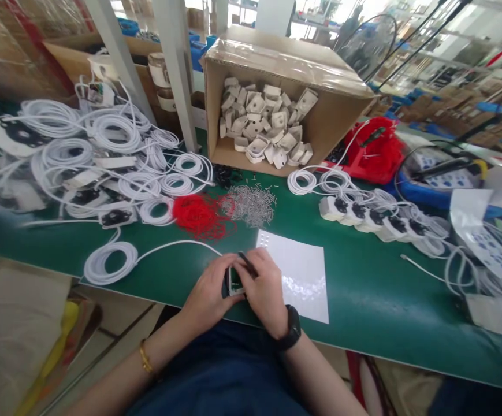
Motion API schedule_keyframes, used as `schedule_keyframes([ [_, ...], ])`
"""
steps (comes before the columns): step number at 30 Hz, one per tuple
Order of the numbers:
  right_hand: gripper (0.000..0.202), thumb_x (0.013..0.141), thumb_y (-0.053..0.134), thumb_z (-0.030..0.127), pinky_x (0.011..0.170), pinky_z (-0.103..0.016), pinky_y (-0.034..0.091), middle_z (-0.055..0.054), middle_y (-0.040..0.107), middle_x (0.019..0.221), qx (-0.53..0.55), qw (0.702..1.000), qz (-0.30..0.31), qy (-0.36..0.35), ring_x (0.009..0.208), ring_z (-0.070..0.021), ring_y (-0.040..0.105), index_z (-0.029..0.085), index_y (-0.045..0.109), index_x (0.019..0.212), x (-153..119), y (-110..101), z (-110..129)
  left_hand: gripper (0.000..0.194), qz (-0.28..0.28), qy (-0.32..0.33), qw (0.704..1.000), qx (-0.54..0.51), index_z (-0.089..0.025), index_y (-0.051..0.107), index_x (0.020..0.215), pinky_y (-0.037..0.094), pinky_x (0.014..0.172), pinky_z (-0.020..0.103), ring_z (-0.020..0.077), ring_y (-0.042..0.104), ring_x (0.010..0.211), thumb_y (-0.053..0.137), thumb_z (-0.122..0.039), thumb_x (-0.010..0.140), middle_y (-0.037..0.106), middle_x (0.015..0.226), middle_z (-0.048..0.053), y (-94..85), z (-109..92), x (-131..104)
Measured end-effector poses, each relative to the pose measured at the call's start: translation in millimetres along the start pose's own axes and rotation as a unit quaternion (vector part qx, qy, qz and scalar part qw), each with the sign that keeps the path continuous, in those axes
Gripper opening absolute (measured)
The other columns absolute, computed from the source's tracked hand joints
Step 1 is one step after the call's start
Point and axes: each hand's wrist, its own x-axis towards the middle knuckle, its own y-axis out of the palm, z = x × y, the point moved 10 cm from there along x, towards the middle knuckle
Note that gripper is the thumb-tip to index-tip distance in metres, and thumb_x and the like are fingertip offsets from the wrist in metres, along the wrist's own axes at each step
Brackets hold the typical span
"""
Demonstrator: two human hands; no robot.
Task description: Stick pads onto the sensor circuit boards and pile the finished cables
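Near the front edge of the table, my left hand is closed around a small white plastic housing with a dark inside. My right hand meets it from the other side and pinches a thin black piece above the housing; its exact kind is unclear. A white cable runs from behind my left hand to a coil on the left. Beside my right hand lies a white sheet with small clear stickers. My fingers hide part of the housing.
Beyond my hands are a red pile of thin strands and small metal screws. A cardboard box holds many white housings. Coiled cables heap up on the left; a row of white sockets lies right.
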Motion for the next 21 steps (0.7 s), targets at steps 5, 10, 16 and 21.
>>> schedule_keyframes([
  [5,0.024,0.09,0.046,0.018,0.064,-0.026,0.046,-0.006,0.062,0.079,-0.028,0.995,0.052,-0.081,0.072,-0.0163,0.059,0.02,0.07,0.089,-8,-4,2,0.065,0.014,0.046,0.998,0.029,-0.023,0.034,0.134,0.039,0.104,0.045,0.0252,0.046,0.123,0.067,-0.024,0.078,0.051,0.132,0.011,1.7,-7,-2],
  [10,0.006,0.081,0.061,0.018,0.061,-0.024,0.045,-0.002,0.066,0.073,0.032,0.999,-0.004,0.02,0.063,-0.0142,0.059,0.018,0.066,0.081,54,-37,-17,0.069,0.061,0.063,0.995,0.055,-0.028,0.035,0.138,0.038,0.103,0.044,0.0262,0.043,0.125,0.067,-0.023,0.078,0.045,0.137,0.01,3.7,-14,0],
  [16,0.004,0.079,0.065,0.02,0.075,-0.028,0.042,-0.005,0.065,0.086,-0.152,0.978,0.136,-0.048,0.081,-0.018,0.059,0.018,0.065,0.076,149,35,-2,0.071,0.086,0.051,0.994,0.05,-0.028,0.035,0.138,0.037,0.103,0.044,0.0262,0.041,0.125,0.068,-0.022,0.077,0.043,0.137,0.01,4.5,-16,3],
  [21,0.006,0.078,0.062,0.012,0.069,-0.03,0.04,-0.009,0.064,0.09,-0.177,0.974,0.141,-0.03,0.079,-0.0198,0.059,0.016,0.062,0.073,166,71,-6,0.075,0.098,0.045,0.993,0.042,-0.029,0.031,0.14,0.036,0.105,0.044,0.0268,0.04,0.125,0.069,-0.023,0.075,0.042,0.137,0.009,3.0,-16,4],
])
